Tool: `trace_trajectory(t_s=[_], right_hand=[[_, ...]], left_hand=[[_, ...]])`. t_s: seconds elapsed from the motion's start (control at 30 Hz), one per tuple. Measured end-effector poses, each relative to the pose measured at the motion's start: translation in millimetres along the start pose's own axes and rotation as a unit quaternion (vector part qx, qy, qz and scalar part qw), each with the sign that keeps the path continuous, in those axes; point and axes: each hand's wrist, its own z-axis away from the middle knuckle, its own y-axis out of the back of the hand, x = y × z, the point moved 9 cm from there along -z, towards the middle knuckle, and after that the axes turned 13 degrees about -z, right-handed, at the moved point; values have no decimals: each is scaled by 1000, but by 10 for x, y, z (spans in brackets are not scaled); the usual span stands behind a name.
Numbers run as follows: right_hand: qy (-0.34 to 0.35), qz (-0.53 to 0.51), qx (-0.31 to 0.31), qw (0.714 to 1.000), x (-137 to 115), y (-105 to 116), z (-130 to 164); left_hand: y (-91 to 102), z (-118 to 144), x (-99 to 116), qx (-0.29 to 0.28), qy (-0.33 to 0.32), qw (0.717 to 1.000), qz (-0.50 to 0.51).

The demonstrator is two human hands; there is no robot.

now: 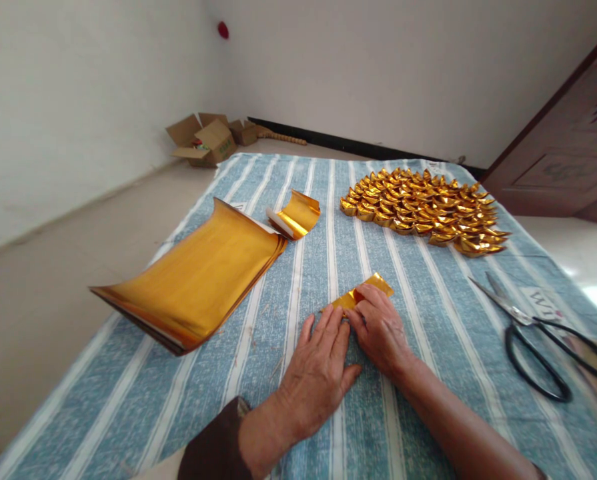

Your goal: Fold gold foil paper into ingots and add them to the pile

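Observation:
A narrow folded strip of gold foil paper (347,303) lies slantwise on the striped cloth in front of me. My left hand (318,363) rests flat with its fingers stretched, the tips on the strip's near left part. My right hand (381,327) has its fingers bent over the strip, with thumb and fingertips gripping its near edge. Farther left lies a stack of large gold paper sheets (198,267), its edges curling up. A smaller curled gold sheet (301,215) touches the stack's far right corner.
Many folded gold paper ingots (418,207) stand in packed rows at the far right. Open scissors (521,317) with black handles lie to the right. A blue striped cloth (278,393) covers the table. Cardboard boxes (208,143) sit on the floor beyond.

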Motion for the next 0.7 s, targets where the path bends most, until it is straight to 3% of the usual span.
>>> trace_trajectory(t_s=[0.7], right_hand=[[3, 7, 0, 1000, -7, -5, -5]], left_hand=[[-23, 7, 10, -11, 5, 1000, -19]])
